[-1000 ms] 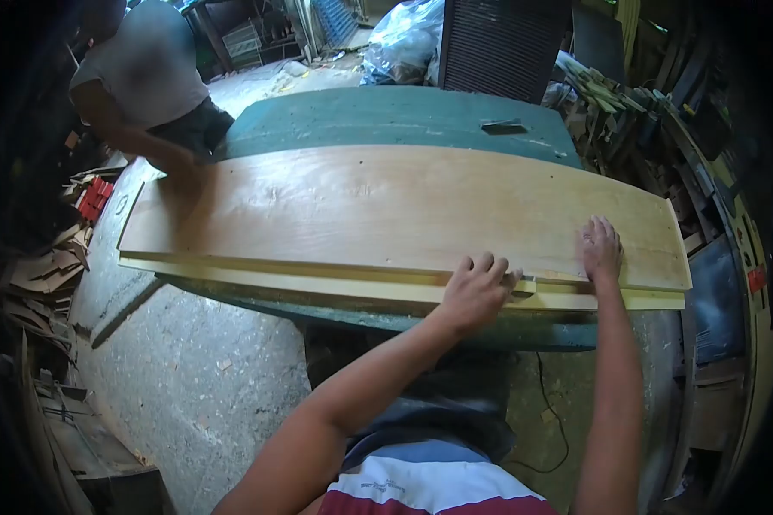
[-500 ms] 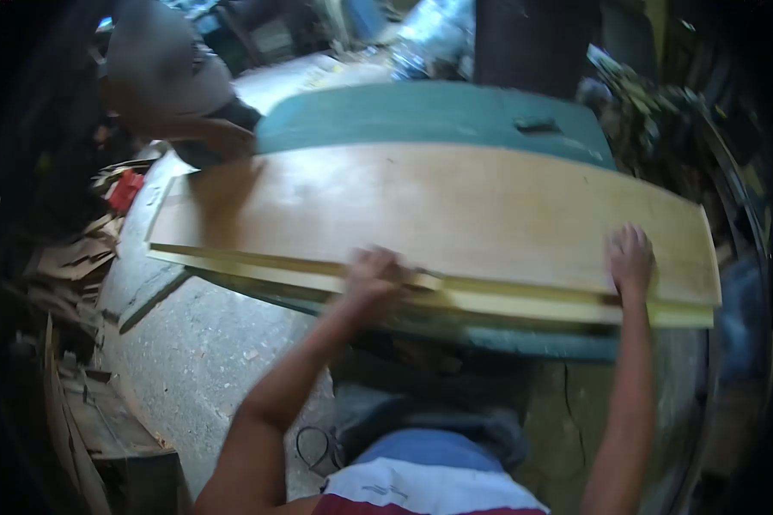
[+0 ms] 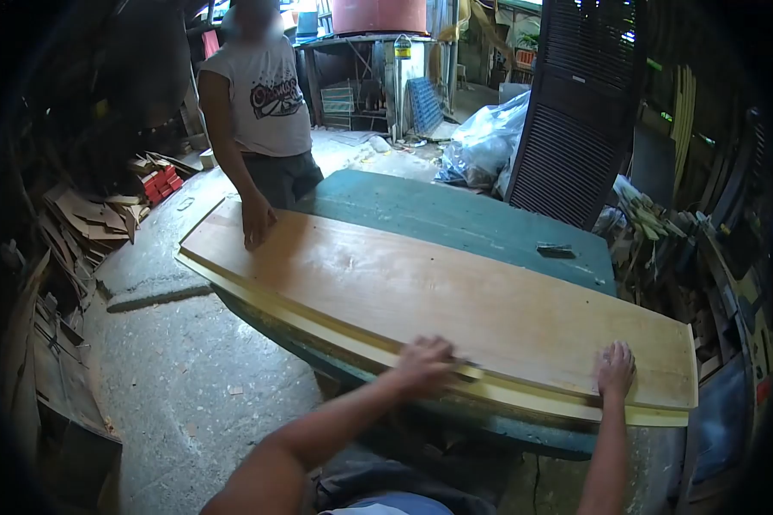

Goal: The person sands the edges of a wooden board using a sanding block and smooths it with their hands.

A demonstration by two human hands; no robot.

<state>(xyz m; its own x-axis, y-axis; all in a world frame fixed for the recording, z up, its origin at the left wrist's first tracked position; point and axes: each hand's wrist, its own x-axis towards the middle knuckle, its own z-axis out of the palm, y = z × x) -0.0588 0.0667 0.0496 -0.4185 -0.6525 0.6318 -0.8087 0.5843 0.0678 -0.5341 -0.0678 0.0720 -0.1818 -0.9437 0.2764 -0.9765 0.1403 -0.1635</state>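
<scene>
A long wooden panel [image 3: 421, 283] lies across a green table [image 3: 386, 190], with a pale yellow strip [image 3: 515, 396] along its near edge. At that edge, near the middle, is my left hand [image 3: 424, 367], its fingers curled and blurred. A small dark tip pokes out beside them; what it belongs to is unclear. My right hand [image 3: 616, 369] rests on the panel near its right end, fingers laid out on the surface. Another person's hand [image 3: 256, 221] touches the panel's far left part.
A person [image 3: 266, 99] stands across the table at the left. On the far side of the tabletop lies a small dark object [image 3: 556, 251]. Behind are a dark louvered door [image 3: 567, 129] and plastic bags [image 3: 487, 142]. Wood scraps [image 3: 82, 210] are piled left.
The head view has tilted up, showing more of the other person and the background. My left hand has shifted right along the panel's near edge; my right hand stays in place on the panel.
</scene>
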